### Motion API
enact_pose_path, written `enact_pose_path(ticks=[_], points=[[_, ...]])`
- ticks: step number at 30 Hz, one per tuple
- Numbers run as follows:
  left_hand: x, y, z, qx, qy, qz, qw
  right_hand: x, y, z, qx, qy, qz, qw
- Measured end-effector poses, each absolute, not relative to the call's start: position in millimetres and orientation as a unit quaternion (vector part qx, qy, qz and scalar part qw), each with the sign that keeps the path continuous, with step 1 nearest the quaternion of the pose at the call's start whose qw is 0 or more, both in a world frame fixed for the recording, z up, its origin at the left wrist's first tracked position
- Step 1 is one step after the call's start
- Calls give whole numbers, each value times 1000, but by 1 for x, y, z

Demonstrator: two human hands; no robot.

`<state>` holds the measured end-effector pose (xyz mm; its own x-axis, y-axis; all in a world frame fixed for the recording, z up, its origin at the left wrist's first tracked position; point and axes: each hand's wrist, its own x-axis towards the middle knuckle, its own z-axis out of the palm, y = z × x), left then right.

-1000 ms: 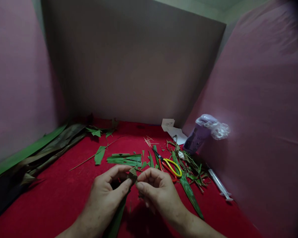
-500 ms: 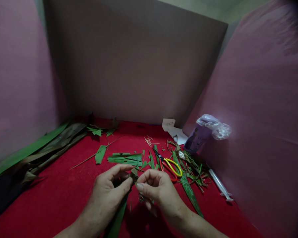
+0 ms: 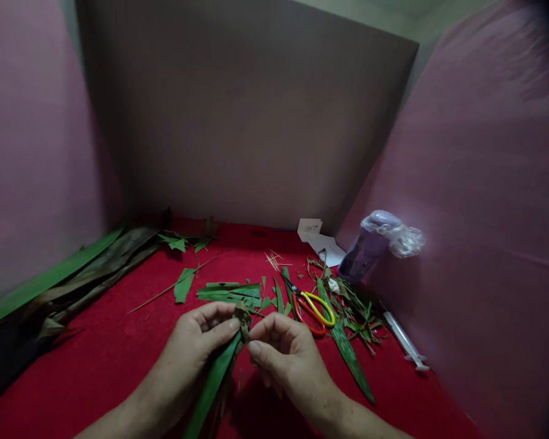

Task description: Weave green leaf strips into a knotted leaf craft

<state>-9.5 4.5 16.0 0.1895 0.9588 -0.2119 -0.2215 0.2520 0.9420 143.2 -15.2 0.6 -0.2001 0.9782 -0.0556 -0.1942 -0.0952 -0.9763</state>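
Between thumb and fingers, my left hand (image 3: 190, 353) pinches a rolled brownish leaf piece (image 3: 243, 314). A long green leaf strip (image 3: 213, 390) hangs below it toward the front edge of the view. My right hand (image 3: 283, 353) is closed in a pinch on the lower edge of the same brownish leaf. Its lower fingers are partly hidden. Just beyond my hands lie cut green leaf pieces (image 3: 231, 292). Scissors with one red and one yellow handle (image 3: 318, 310) rest to the right of them.
Right of the scissors are a heap of stems and leaf scraps (image 3: 359, 314), a long leaf (image 3: 352, 360), a syringe (image 3: 405, 341) and a purple container in plastic (image 3: 368, 247). Toothpicks (image 3: 273, 261) and white paper (image 3: 327, 249) lie farther back. Long leaves (image 3: 86, 268) line the left wall.
My left hand has moved slightly left. The brownish leaf has turned, and more of it and of the green strip now shows. My right hand stays close beside it, still pinching.
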Motion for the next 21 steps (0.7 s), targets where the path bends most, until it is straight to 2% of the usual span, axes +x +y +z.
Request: enact_pose_path(ticks=[11,21], points=[[-9,3,17,406,431,449,669,145,-15,-5,-411,-515,582,477],[-8,3,10,431,416,417,683,151,-21,-7,-401,-757,216,468]])
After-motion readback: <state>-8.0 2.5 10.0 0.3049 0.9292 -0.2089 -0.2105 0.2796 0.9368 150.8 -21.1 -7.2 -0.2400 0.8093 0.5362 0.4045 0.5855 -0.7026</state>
